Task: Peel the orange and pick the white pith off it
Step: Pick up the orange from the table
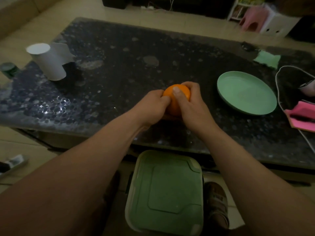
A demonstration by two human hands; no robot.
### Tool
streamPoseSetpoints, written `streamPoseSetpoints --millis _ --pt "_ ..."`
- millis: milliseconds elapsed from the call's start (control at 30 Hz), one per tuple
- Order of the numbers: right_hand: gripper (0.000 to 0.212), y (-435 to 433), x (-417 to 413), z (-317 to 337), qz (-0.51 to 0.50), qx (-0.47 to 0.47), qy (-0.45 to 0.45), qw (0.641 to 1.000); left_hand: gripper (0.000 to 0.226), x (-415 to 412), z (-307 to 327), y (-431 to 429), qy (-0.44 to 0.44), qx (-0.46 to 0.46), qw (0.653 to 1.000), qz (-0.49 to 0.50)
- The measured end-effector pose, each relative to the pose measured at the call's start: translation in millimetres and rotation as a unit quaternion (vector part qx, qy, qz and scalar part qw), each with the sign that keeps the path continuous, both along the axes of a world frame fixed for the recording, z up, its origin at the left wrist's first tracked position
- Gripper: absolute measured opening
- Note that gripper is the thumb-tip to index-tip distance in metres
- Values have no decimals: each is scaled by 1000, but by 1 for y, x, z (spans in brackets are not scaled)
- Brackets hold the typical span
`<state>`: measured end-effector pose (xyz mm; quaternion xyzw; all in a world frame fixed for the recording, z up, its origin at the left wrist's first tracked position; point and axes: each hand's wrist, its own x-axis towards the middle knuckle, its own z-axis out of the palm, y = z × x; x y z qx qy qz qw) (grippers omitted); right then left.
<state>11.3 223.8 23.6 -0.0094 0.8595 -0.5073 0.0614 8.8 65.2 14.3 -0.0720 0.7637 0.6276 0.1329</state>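
Between both hands (154, 106) (192, 106), the orange (180, 92) looks whole, unpeeled.

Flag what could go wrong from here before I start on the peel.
1. The left hand and right hand hold the unpeeled orange; the right thumb on its skin may dig too deep and squirt juice.
2. The bin below the table edge has its lid shut, so peel may land on the table unless the plate is used.
3. Dim light may hide white pith.
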Motion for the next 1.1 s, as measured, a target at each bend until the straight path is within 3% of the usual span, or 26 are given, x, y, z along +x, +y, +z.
streamPoseSetpoints --millis 100,167,267,433,700,1000,1100 --pt "36 -1 -3 1 -13 -41 -22 999 33 1 3 2 -7 46 999 12" --pt "38 0 -6 1 -37 -71 -47 996 26 1 6 1 -9 14 1000 -5" --pt "40 6 -6 -2 -56 -38 -15 998 20 2 8 0 -25 -54 997 -43" --pt "51 6 4 -5 -39 31 72 996 32 10 12 5 -53 5 995 -85" --pt "45 5 7 -4 -37 42 84 995 33 0 1 2 -28 -52 994 -87" --pt "45 5 8 -11 -32 36 63 997 28 -2 -1 5 -41 -52 995 -79" --pt "40 7 5 -8 -66 -39 24 997 27 1 1 8 -14 -47 998 -49"
